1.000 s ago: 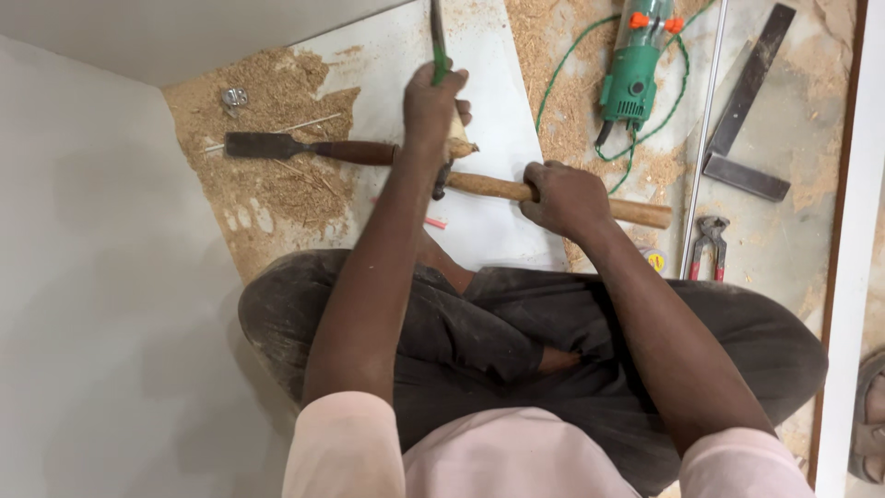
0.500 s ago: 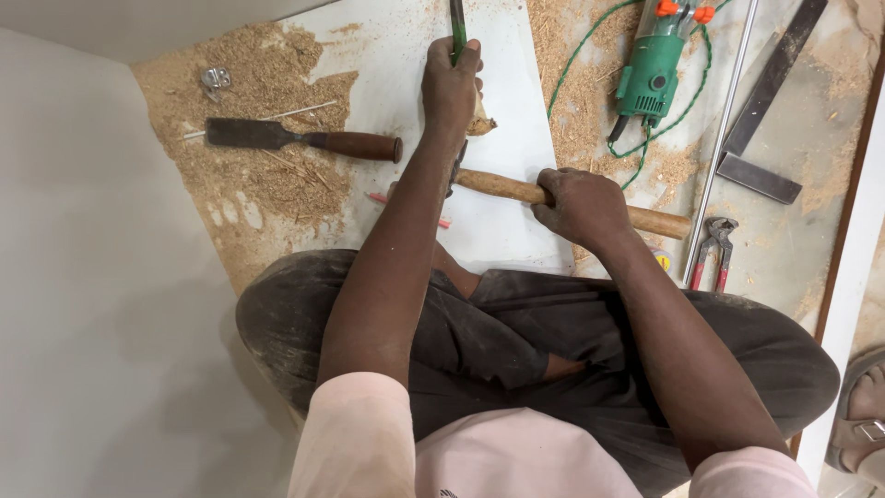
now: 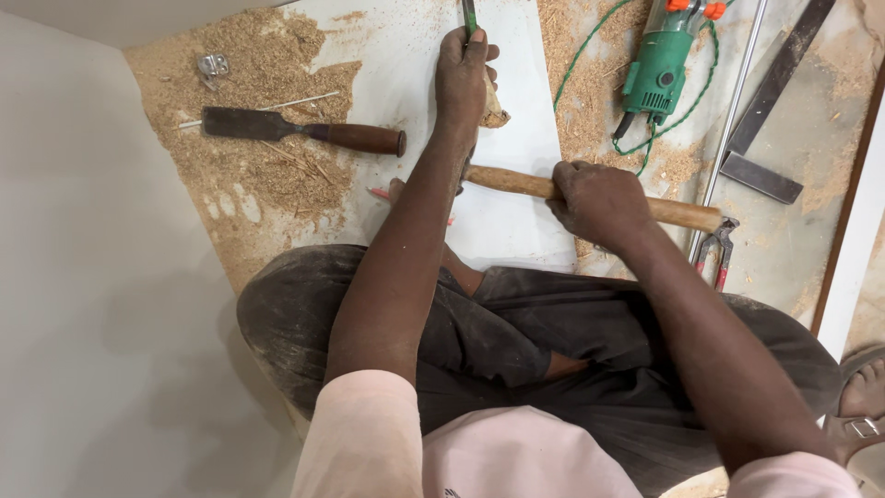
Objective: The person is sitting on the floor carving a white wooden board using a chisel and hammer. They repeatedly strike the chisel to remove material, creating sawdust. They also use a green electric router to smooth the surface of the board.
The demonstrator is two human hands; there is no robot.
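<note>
We see a chisel [image 3: 295, 130] with a dark wooden handle lying left of the white board [image 3: 516, 221], its blade resting on the sawdust [image 3: 267, 175]. Beyond the chisel, farther from the board, sits a small metal hinge [image 3: 213, 65], and a thin white stick [image 3: 263, 108] lies just past the blade. Right of the board we find a green power tool [image 3: 659, 69] with its green cord [image 3: 590, 55] looping through more sawdust. Farther right lie a metal rod [image 3: 733, 115], a square [image 3: 770, 120] and red-handled pincers [image 3: 714, 254].
</note>
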